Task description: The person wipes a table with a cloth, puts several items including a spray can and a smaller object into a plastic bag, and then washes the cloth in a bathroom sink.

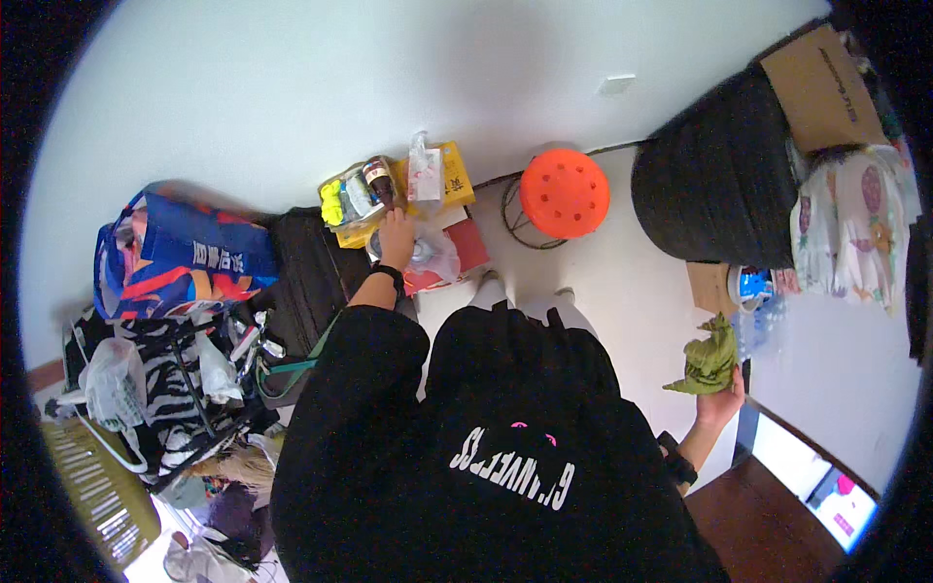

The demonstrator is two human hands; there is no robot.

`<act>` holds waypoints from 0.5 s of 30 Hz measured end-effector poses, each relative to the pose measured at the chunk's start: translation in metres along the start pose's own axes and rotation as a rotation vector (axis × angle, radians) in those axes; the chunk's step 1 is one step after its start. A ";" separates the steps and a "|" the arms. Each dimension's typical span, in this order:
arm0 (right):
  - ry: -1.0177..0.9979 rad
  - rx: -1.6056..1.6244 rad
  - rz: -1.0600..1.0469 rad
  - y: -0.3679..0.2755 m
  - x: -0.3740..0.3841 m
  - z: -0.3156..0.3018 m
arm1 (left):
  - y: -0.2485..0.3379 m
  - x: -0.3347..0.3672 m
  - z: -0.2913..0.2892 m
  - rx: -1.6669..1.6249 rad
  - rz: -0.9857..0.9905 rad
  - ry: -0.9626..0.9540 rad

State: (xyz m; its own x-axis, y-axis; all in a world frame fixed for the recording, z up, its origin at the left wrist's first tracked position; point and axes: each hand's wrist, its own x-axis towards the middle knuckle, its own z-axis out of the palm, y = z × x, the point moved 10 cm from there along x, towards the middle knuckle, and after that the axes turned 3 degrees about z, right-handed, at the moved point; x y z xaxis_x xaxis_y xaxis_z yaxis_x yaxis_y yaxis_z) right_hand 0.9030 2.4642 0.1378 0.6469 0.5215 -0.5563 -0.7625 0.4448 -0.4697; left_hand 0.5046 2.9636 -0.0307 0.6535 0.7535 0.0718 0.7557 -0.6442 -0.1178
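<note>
My right hand (720,403) is out to the right, closed around the lower edge of a crumpled olive-green cloth (712,360). To the left, my left hand (396,239) reaches down over things piled by the wall. Its fingers are at the near side of a dark bottle (378,181) with a pale label, and I cannot make out whether they grip anything. The bottle lies in a tray beside a bright yellow item (331,202) and white-and-blue packets (360,197). A clear plastic bag (439,255) lies under and beside this hand, on a red box (470,243).
A yellow box (455,175) stands against the wall, near an orange round stool (565,193). At left are a blue patterned bag (194,255) and a black suitcase (309,267). A large black covered object (714,175), a cardboard box (821,89) and white plastic bags (855,223) fill the right.
</note>
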 end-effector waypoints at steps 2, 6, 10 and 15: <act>-0.036 -0.038 -0.041 -0.004 -0.007 -0.002 | 0.007 0.001 -0.006 0.026 0.088 0.050; 0.057 0.020 -0.096 -0.006 -0.009 -0.014 | 0.020 0.002 -0.014 0.054 0.254 0.068; -0.038 -0.062 -0.057 0.002 -0.001 -0.004 | 0.010 -0.012 0.008 -0.062 0.103 -0.186; -0.103 -0.038 -0.020 0.000 0.010 0.001 | 0.000 -0.029 0.019 -0.241 0.015 -0.175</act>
State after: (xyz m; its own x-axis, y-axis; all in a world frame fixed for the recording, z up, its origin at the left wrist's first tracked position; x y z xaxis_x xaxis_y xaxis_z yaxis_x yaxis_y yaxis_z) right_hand 0.9096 2.4696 0.1332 0.6572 0.5859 -0.4741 -0.7478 0.4288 -0.5068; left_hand 0.4847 2.9448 -0.0517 0.6633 0.7414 -0.1021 0.7480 -0.6523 0.1225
